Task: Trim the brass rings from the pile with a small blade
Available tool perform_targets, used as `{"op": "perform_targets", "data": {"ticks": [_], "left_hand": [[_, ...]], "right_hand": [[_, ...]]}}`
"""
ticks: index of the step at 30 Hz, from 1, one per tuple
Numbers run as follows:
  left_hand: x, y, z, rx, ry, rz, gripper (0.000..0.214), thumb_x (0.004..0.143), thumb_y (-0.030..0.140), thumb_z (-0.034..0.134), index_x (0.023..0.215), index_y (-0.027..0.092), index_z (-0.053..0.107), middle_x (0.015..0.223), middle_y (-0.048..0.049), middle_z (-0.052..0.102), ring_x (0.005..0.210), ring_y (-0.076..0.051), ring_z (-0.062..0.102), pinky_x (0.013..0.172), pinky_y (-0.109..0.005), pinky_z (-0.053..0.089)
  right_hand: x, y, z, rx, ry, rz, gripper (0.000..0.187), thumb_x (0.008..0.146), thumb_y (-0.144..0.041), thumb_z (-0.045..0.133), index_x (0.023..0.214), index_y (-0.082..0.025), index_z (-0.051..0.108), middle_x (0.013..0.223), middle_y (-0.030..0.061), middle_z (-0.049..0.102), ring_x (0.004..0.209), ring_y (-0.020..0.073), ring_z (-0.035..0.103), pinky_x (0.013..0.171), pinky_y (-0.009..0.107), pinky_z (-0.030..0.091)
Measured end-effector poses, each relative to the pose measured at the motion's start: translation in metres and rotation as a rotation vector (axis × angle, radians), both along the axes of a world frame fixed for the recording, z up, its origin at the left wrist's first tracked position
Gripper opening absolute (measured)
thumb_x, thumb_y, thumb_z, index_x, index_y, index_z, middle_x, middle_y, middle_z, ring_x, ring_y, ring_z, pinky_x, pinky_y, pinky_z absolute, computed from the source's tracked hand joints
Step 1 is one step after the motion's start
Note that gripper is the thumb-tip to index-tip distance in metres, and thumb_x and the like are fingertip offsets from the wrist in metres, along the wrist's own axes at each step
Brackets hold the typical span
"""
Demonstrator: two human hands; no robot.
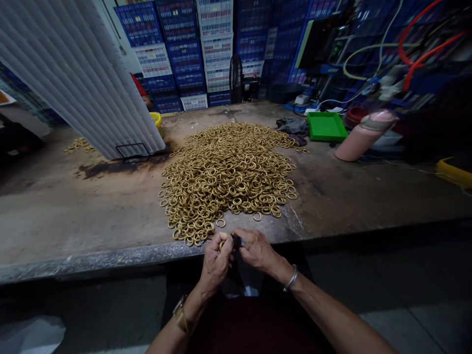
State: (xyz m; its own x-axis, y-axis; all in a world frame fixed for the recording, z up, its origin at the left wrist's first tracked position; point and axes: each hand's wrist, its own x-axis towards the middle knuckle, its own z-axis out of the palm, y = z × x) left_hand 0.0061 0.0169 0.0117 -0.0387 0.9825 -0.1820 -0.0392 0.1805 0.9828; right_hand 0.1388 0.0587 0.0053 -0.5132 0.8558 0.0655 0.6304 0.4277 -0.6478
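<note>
A large heap of brass-coloured rings (228, 167) lies on the worktable (110, 211) in front of me. Just past the table's near edge, my left hand (217, 258) is closed around a brass-coloured ring (221, 245). My right hand (256, 248) meets it from the right, its fingers wrapped round a small dark tool (238, 240) whose kind I cannot make out. The tool's tip touches or nearly touches the left fingers. Part of the ring and most of the tool are hidden by the fingers.
A corrugated grey panel (84, 73) stands at left on a wire stand (132, 152). Behind the heap are a yellow container (157, 120), a green tray (326, 126) and a pink bottle (363, 137). Stacked blue and white crates (217, 51) line the back.
</note>
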Motion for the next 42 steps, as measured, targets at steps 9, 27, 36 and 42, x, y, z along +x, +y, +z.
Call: {"op": "perform_targets", "data": {"ticks": [9, 27, 36, 42], "left_hand": [[-0.001, -0.011, 0.011, 0.064, -0.040, -0.111, 0.027, 0.076, 0.042, 0.054, 0.068, 0.016, 0.051, 0.054, 0.0025, 0.049, 0.044, -0.006, 0.042, 0.044, -0.018, 0.033], [-0.003, -0.002, 0.005, -0.340, -0.784, -0.096, 0.027, 0.069, 0.029, 0.063, 0.091, 0.014, 0.056, 0.077, -0.0036, 0.056, 0.053, -0.007, 0.049, 0.037, -0.014, 0.032], [0.000, 0.003, -0.002, -0.340, -0.736, 0.034, 0.023, 0.065, 0.029, 0.068, 0.069, 0.013, 0.052, 0.070, -0.0018, 0.055, 0.057, -0.008, 0.051, 0.036, -0.013, 0.029], [-0.002, 0.004, -0.001, -0.147, -0.144, 0.066, 0.036, 0.073, 0.044, 0.055, 0.096, 0.017, 0.053, 0.053, 0.0058, 0.047, 0.040, -0.006, 0.041, 0.037, -0.015, 0.032]], "right_hand": [[0.008, 0.014, -0.005, -0.009, -0.231, -0.065, 0.016, 0.071, -0.017, 0.047, 0.081, -0.021, 0.059, 0.066, 0.0025, 0.062, 0.060, 0.0147, 0.054, 0.053, 0.023, 0.027], [0.031, 0.036, -0.003, 0.109, -0.383, -0.543, 0.018, 0.080, -0.032, 0.048, 0.091, -0.019, 0.050, 0.091, 0.0066, 0.061, 0.079, 0.0181, 0.057, 0.062, 0.026, 0.031], [0.019, 0.021, -0.015, 0.148, 0.026, -0.237, 0.014, 0.078, -0.020, 0.047, 0.090, -0.018, 0.055, 0.085, 0.0045, 0.062, 0.076, 0.0157, 0.056, 0.066, 0.023, 0.036], [0.002, 0.009, -0.002, 0.065, 0.272, -0.114, 0.012, 0.080, -0.022, 0.044, 0.077, -0.018, 0.055, 0.067, 0.0001, 0.055, 0.060, 0.0110, 0.049, 0.058, 0.021, 0.037]]}}
